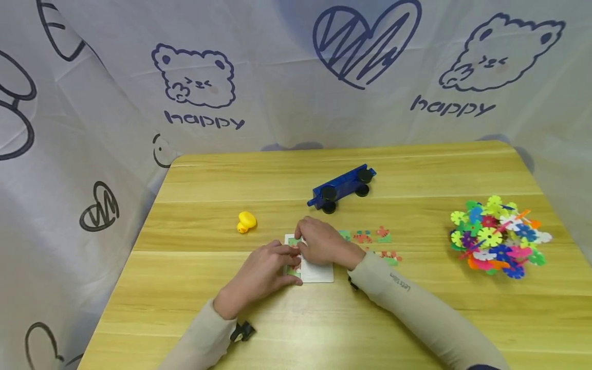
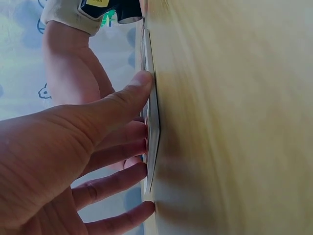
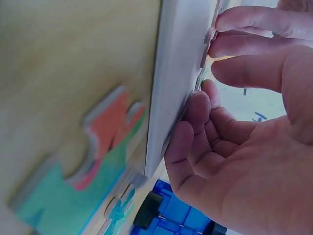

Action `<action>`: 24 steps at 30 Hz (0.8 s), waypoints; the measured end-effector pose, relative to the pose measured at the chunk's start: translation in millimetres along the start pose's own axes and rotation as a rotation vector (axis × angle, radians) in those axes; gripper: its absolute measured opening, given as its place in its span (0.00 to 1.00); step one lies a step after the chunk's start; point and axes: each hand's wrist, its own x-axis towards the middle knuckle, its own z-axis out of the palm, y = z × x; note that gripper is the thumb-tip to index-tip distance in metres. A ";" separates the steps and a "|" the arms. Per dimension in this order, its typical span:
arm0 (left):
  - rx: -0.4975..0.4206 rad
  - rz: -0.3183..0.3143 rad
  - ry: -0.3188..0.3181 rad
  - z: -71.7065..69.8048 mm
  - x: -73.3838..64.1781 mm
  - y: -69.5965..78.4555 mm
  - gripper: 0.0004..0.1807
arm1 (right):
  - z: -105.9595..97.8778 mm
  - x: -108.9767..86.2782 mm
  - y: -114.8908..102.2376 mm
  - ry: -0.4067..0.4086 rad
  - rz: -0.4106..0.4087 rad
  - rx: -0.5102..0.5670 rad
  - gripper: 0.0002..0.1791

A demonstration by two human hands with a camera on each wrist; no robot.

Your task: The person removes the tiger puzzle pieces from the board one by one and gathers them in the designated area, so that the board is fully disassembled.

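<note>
A white puzzle board point(image 1: 319, 275) lies flat on the wooden table, with colourful puzzle pieces point(image 1: 294, 269) set along its left side. My left hand point(image 1: 263, 272) rests at that side, thumb against the near edge and fairly straight fingers touching the pieces and board, as the left wrist view shows. Reaching across from the right, my right hand point(image 1: 324, 241) has its fingers curled down at the board's upper left. Its thumb and fingertips pinch at a green-edged puzzle piece point(image 3: 200, 79) on the board, mostly hidden by the fingers.
Several loose puzzle pieces point(image 1: 363, 237) lie right of the board, partly behind the right wrist. Beyond it sits a blue toy wagon point(image 1: 342, 187) with black wheels. A yellow toy duck point(image 1: 247, 221) is at the left, and a pile of colourful flower-shaped discs point(image 1: 499, 239) at the right.
</note>
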 end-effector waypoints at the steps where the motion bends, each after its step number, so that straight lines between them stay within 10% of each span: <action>1: -0.001 0.000 0.001 -0.1 0.1 0.0 0.20 | 0.0 0.1 0.3 -0.005 0.001 0.008 0.09; 24: -0.042 0.011 -0.007 0.0 1.5 -1.5 0.16 | 2.8 1.0 7.7 0.166 0.032 0.317 0.02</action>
